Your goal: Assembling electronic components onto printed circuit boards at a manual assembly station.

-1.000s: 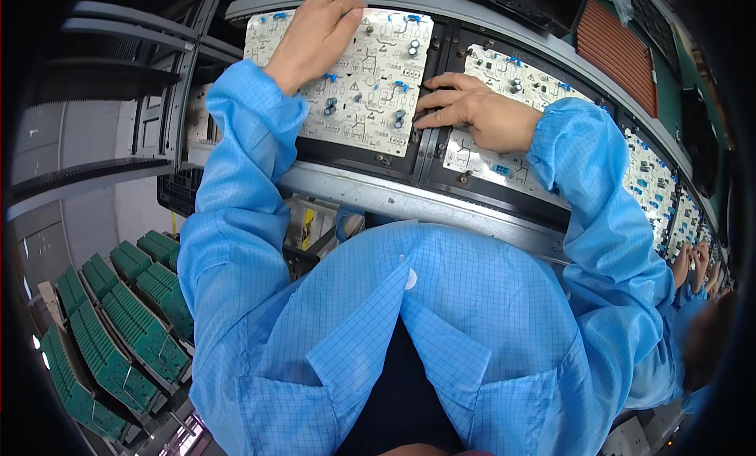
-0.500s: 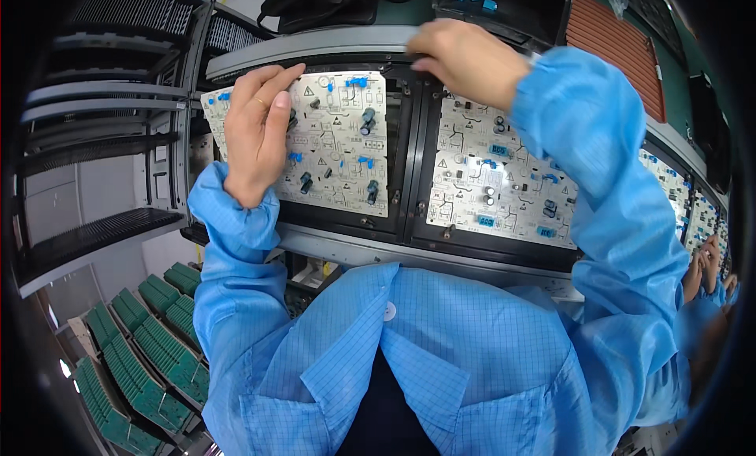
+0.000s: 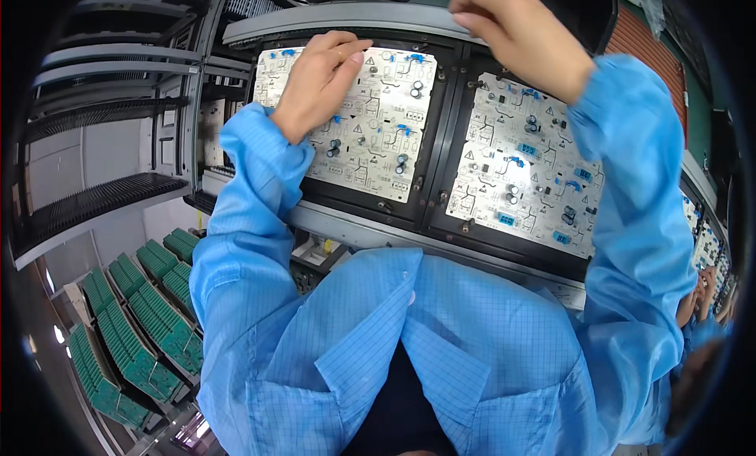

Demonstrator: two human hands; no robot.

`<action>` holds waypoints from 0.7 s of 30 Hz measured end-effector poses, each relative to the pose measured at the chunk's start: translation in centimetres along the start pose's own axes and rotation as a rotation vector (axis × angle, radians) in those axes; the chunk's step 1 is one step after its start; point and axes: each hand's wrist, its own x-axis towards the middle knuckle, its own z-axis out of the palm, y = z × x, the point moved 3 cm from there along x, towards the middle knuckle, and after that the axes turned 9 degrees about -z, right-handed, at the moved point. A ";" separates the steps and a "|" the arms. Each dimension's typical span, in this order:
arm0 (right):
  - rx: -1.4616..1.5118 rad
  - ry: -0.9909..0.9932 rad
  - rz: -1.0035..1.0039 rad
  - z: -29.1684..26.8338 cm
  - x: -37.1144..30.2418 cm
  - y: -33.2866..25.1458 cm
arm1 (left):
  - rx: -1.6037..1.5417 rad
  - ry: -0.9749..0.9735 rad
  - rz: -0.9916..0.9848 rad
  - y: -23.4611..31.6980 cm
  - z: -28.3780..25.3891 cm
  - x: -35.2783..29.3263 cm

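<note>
My left hand lies on the far left part of a white circuit board, its fingers stretched toward the board's far edge. Blue parts and dark cylindrical capacitors stand on this board, which sits in a black carrier frame. Raised at the far side, my right hand has its thumb and fingers bent together over the grey rail. Whatever its fingertips hold, if anything, cannot be made out. Below the right hand, a second white circuit board with similar parts rests in the neighbouring black frame.
A black bin stands beyond the right hand, beside a reddish-brown ribbed panel. Slotted black racks rise at the left, above rows of green boards. Other people's hands and more boards show at the far right.
The view has shifted, and both boards appear further right. The left board, tilted before, now sits straighter in its frame under my left hand. My right hand has moved to the right and farther away.
</note>
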 end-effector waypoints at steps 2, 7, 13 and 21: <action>-0.044 -0.038 -0.080 -1.0 -1.8 -2.6 | 0.003 0.015 0.002 -0.5 0.4 -0.3; -0.014 -0.001 -0.040 -2.1 -6.4 -6.0 | 0.105 0.105 0.107 -1.1 0.9 -0.4; -0.025 -0.013 0.042 1.1 -8.0 -8.1 | 0.013 0.042 0.071 -2.1 1.1 -0.9; -0.338 0.127 0.085 6.8 -3.9 -5.6 | 0.024 0.215 0.117 -2.6 -2.2 -3.9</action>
